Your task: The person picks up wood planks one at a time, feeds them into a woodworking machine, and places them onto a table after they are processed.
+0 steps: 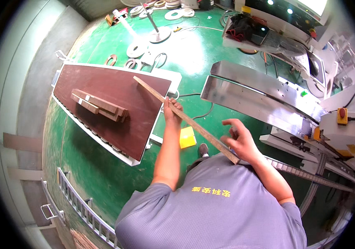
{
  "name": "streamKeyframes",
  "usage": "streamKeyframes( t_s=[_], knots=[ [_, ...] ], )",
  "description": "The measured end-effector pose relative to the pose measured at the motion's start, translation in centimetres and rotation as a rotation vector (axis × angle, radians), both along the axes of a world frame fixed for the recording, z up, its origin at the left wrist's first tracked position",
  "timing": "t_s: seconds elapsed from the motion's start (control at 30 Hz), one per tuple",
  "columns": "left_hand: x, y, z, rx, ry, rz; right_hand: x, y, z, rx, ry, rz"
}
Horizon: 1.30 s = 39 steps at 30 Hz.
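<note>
A long, narrow wooden strip [204, 132] runs slantwise in front of me, from above the brown-topped table down to my shirt. My left hand [172, 110] is closed around it above its middle. Close to the strip's lower end is my right hand [240, 141], its fingers apart and partly bent; whether it touches the wood I cannot tell. Several shorter wooden strips [98, 104] lie in a small stack on the brown tabletop [119, 81] at the left, some with small white labels.
At the right stands a machine with a shiny metal bed [248, 101] and a red button on a yellow box [342, 116]. A yellow object [187, 137] lies by my foot. A round-based stand [160, 35], cables and rolls occupy the green floor beyond. Roller conveyor [86, 207] is lower left.
</note>
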State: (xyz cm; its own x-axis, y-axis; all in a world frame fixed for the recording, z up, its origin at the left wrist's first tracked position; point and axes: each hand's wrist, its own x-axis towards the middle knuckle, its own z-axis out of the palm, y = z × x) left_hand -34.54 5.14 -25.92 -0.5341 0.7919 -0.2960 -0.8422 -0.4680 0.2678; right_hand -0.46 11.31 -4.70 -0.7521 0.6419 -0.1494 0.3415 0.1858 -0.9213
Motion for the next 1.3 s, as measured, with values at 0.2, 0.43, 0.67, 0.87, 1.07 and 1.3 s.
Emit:
streamKeyframes(
  t_s=[0.2,0.43,0.67,0.87,1.07,1.3],
  knots=[
    [4.8,7.2,11.2,0.11,0.249,0.113,3.8,4.5,3.9,0.137,-0.397,0.236],
    [10.9,10.7,20.0,0.124,0.692,-0.226,21.2,-3.9,-3.5,0.787,-0.386,-0.352],
    [28.0,12.6,8.9,-0.19,0.764,-1.142,33.0,-34.3,-10.3,0.258,-0.931,-1.043],
    [44.6,12.8,1.1,-0.303,0.649,-1.365,32.9,-45.1,-9.6,-0.082,-1.017,-1.271],
    [49.4,15.3,1.4,-0.328,0.798,-1.335,29.1,-22.1,-7.6,0.477,-0.852,-1.057],
    [51.6,18.3,0.3,-0.303,0.754,-1.397,28.4,1.8,-12.3,0.524,-0.76,-0.856]
  ],
)
